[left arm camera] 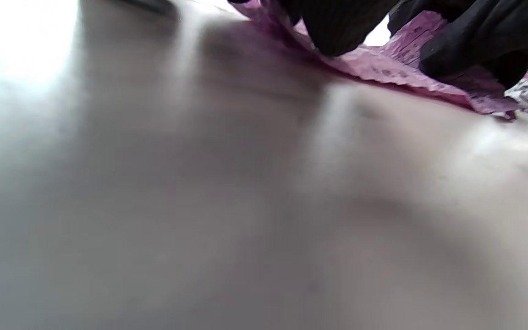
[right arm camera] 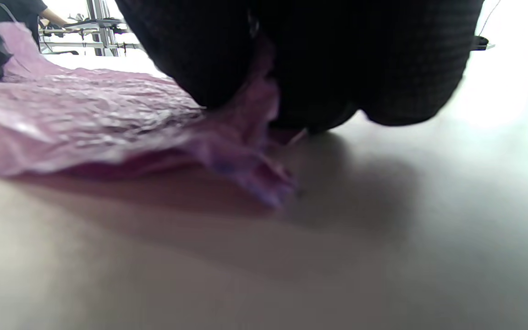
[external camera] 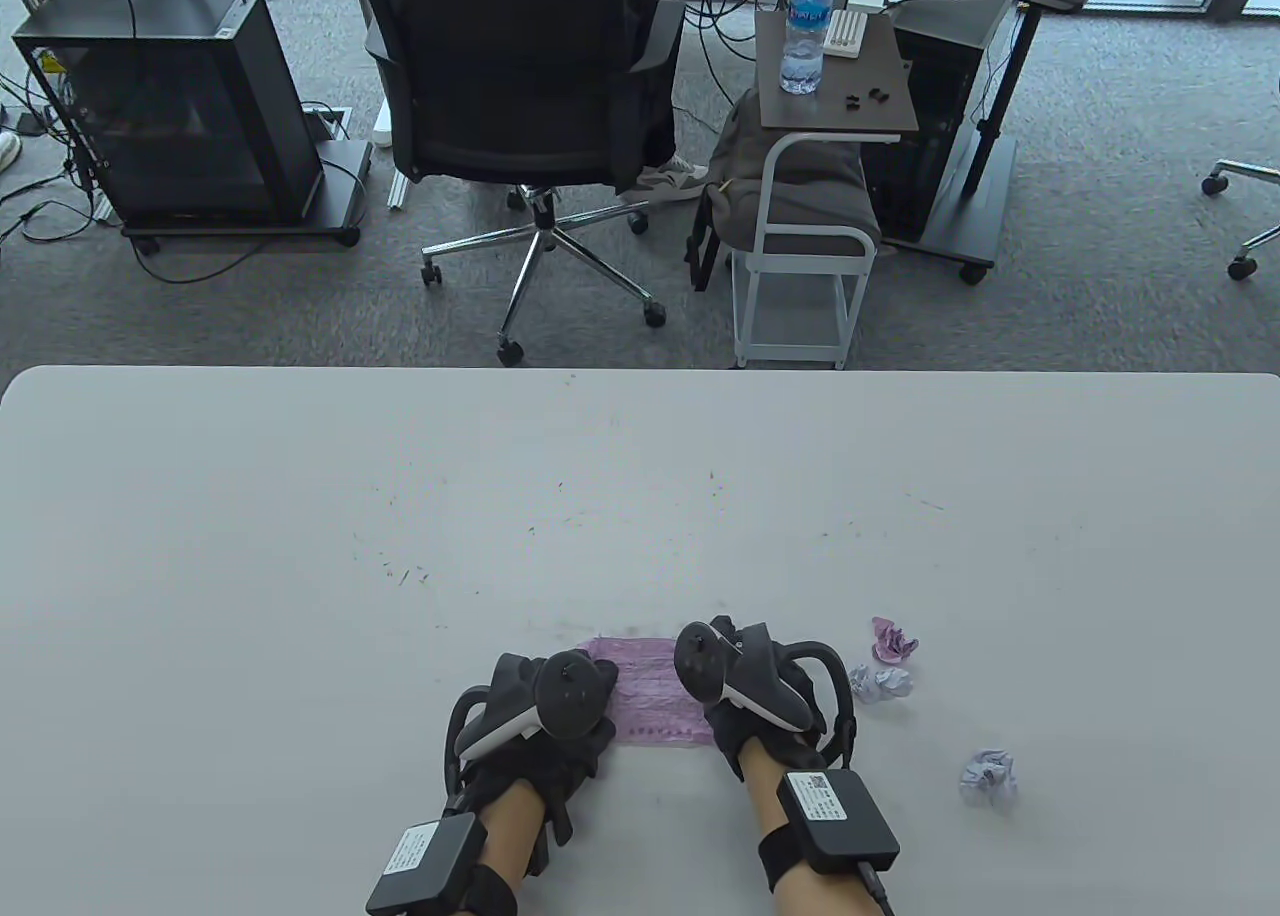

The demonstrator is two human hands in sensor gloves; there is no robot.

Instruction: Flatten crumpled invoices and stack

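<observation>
Invoice (external camera: 650, 701) print seemingly illegible
</observation>
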